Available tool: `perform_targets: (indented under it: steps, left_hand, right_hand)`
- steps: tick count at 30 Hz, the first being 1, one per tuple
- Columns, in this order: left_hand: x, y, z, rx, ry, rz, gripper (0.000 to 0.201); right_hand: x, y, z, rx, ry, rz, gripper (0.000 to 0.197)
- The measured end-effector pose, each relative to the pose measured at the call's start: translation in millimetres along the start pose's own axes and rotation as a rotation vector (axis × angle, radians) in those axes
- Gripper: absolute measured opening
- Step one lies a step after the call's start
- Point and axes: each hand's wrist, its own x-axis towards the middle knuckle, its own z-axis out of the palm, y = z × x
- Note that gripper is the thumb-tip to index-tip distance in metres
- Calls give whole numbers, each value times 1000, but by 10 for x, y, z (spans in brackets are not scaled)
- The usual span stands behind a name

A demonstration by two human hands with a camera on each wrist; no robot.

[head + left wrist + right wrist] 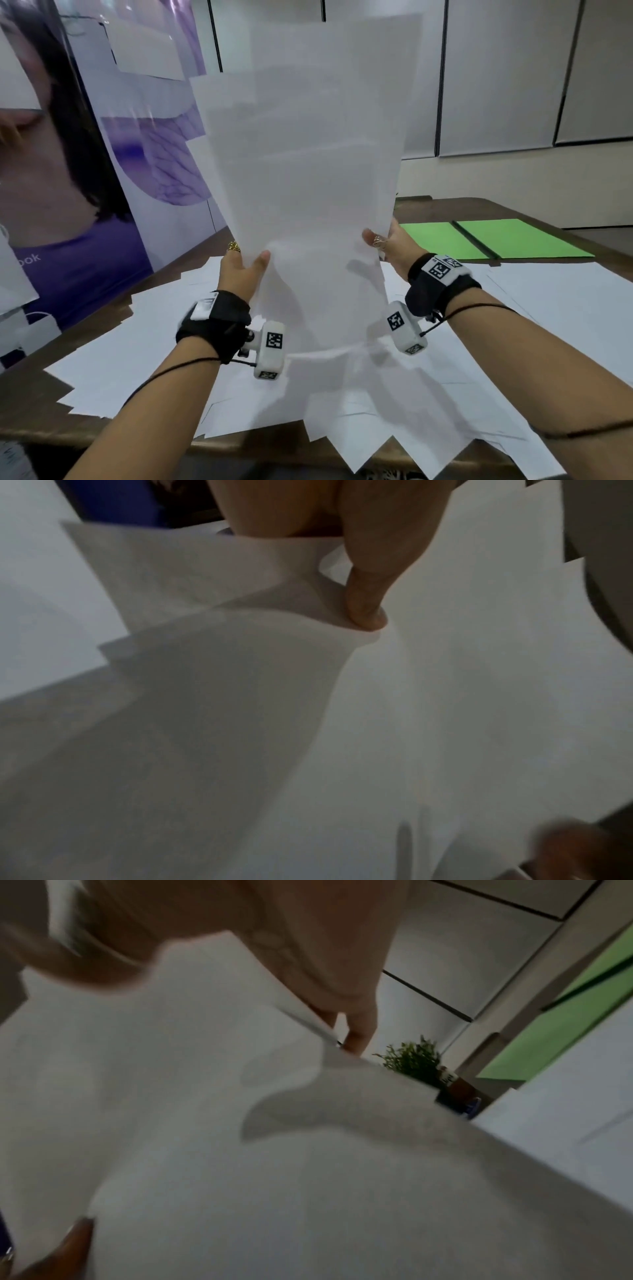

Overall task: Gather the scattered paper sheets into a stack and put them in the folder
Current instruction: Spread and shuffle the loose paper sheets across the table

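Both hands holding a bunch of paper sheets [305,171] upright above the bench [513,209], sheets fanning unevenly at top. Left hand [239,270] pinching left edge w/ thumb in front, fingers [233,247] behind. Right hand [390,243] gripping right edge the same way. Forearms reaching fwd, wrists raised. More loose sheets [144,342] lying scattered on bench below. Green folder [496,240] lying open flat at far right, nothing showing inside.

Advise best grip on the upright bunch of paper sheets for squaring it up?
Grip the bunch of paper sheets low on both long edges, one hand per side, other hand opposite. It stands upright and fanned, lower end bowing; side pinches probably steady it for tapping.
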Motion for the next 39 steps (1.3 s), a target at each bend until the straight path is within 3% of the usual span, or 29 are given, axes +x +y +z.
perform_targets:
  steps: [1,4,6,10,16,21,28,32,35,39]
  left_hand:
    - [-3,65,26,-13,1,18,20]
    - [-53,274,110,-28,5,95,15]
    - [-145,399,153,-11,25,167,15]
    - [-439,633,252,82,105,298,19]
    - [-941,799,464,40,153,305,33]
    - [-1119,779,482,24,133,195,58]
    - [-1070,785,613,-1,85,264,27]
    - [-1052,778,598,-111,75,307,19]
    - [-1106,676,566,-201,-18,276,21]
    - [-1198,611,648,-88,-25,254,23]
  right_hand:
    - [-8,-62,11,-52,39,-30,98]
    - [-68,-240,14,-72,198,-99,41]
    - [-140,-318,-39,-60,231,-103,29]
    - [-383,-481,-188,-72,273,-156,25]
    - [-840,-722,-317,-122,283,-246,22]
    - [-1147,-524,-437,-45,228,-161,63]
    - [-1181,-343,-382,-62,324,-170,29]
    - [-1200,-417,-442,28,318,-227,45]
    - [-1258,-349,-540,103,277,-194,43]
    - [-1266,-218,-456,4,246,-128,38]
